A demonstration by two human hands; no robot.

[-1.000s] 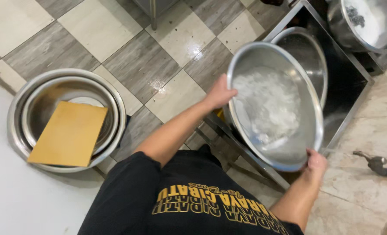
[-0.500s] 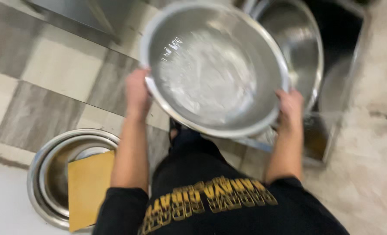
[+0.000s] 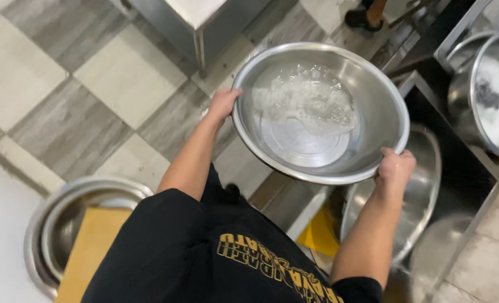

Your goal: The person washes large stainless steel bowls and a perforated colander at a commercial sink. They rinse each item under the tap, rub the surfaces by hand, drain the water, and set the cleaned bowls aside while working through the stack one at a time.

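Now both hands, left [image 3: 222,105] and right [image 3: 394,166], grip clamped on steel bowl [image 3: 373,112]; sudsy water inside.

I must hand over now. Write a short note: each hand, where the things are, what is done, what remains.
Left hand grips the left rim of the steel bowl; right hand grips its near right rim. Bowl is held level above the floor, with foamy water inside. Below it, another bowl leans in the dark sink. Nested bowls with a yellow board sit lower left. Done: bowl wetted. Left: water not poured out.
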